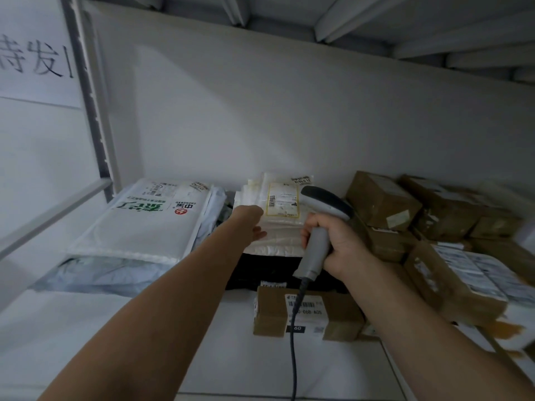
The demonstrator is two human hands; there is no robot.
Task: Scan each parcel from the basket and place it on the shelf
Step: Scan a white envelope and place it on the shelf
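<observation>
A white padded parcel (282,202) with a yellow-edged label lies on top of a stack of white mailers on the shelf (240,342). My left hand (249,221) reaches in palm down and rests on the parcel's left edge; I cannot see whether its fingers grip it. My right hand (333,241) is closed around the handle of a grey corded barcode scanner (321,224), whose head sits just right of the parcel's label. The basket is out of view.
A large white mailer (144,224) with green print lies at the left over grey bags. A black box (266,270) sits under the white stack. A small brown box (307,312) is in front. Brown cartons (385,204) pile up at the right.
</observation>
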